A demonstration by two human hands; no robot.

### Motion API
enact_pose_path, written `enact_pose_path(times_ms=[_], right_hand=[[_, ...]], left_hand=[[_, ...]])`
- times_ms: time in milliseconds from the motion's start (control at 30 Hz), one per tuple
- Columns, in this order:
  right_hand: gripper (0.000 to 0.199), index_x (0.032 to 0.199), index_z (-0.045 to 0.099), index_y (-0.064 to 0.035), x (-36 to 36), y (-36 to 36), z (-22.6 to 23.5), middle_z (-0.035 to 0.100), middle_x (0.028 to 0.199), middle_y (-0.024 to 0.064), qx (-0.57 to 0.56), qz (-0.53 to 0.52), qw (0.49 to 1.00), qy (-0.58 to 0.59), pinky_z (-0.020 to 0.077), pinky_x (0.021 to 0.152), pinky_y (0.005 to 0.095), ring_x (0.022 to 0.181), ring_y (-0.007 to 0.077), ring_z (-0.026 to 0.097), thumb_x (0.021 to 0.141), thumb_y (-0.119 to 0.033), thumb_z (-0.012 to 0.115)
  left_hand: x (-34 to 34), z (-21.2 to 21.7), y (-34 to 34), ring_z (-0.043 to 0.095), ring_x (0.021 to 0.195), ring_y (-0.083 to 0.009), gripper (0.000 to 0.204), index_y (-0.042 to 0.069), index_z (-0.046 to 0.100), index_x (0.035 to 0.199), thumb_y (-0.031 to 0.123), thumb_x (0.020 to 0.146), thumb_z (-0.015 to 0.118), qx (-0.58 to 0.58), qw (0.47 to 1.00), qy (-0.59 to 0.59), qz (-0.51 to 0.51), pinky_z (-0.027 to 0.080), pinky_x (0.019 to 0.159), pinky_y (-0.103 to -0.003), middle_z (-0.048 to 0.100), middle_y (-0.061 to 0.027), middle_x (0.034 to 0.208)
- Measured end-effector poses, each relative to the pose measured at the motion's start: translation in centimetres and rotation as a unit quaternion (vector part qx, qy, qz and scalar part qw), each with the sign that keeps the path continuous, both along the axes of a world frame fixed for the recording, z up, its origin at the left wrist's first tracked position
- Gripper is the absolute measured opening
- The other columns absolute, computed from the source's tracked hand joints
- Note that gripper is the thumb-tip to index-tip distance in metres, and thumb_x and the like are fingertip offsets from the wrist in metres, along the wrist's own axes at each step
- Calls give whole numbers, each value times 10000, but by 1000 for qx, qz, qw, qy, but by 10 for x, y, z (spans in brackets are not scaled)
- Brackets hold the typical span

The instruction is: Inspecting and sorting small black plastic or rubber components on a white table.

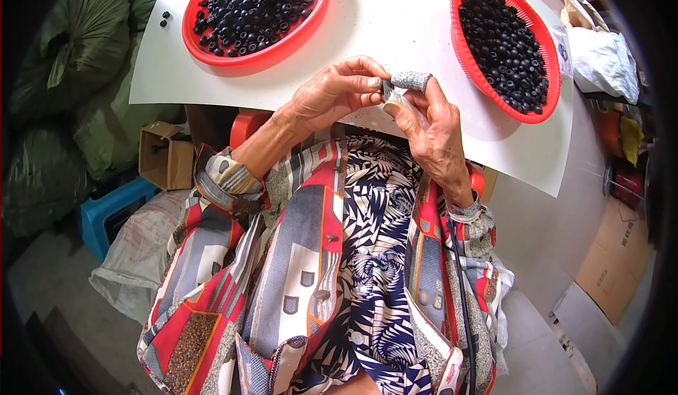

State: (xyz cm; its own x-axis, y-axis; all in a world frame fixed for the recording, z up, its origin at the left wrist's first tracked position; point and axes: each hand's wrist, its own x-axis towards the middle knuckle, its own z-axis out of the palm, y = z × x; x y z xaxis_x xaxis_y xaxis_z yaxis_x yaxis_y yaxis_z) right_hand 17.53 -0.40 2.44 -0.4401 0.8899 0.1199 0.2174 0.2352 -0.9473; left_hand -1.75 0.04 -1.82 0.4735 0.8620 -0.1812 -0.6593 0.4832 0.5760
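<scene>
Head view, looking down at a white board point(395, 34) laid across the lap. At upper left stands a round red basket point(212, 45), heaped with small black ring-shaped beads point(254, 6); two stray beads point(164, 18) lie on the board just left of its rim. At upper right a second red basket point(466, 56) (mesh-walled, seen obliquely) holds a similar load of black beads point(505, 42).

Between the baskets, above the near edge of the board, the two hands meet. The left hand point(328, 98) is closed in a pinch, thumb and forefinger tips pressed on a small dark piece point(388, 90). The right hand point(431, 130) grips the same piece from the other side; its forefinger wears a grey knitted finger cot point(411, 80). The piece is too small and too covered to tell its long axis or which way it points.

At far right, beyond the board, lies a white plastic bag point(604, 59).
</scene>
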Motion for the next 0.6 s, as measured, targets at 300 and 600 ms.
enact_pose_path(times_ms=[300,600], right_hand=[[171,922,449,17,-2,-1,2,605,711,159,2,23,1000,7,464,567,336,630,263,623,831,-40,582],[180,1026,511,15,-1,4,-9,630,725,75,-4,21,996,89,419,530,262,598,87,529,895,-95,567]], left_hand=[[-3,0,4,605,775,-115,77,24,612,876,34,812,655,28,999,8,-18,519,747,-234,619,-63,888],[-1,-4,7,609,786,-125,79,24,608,874,39,813,656,52,996,11,-70,519,748,-235,616,-58,884]])
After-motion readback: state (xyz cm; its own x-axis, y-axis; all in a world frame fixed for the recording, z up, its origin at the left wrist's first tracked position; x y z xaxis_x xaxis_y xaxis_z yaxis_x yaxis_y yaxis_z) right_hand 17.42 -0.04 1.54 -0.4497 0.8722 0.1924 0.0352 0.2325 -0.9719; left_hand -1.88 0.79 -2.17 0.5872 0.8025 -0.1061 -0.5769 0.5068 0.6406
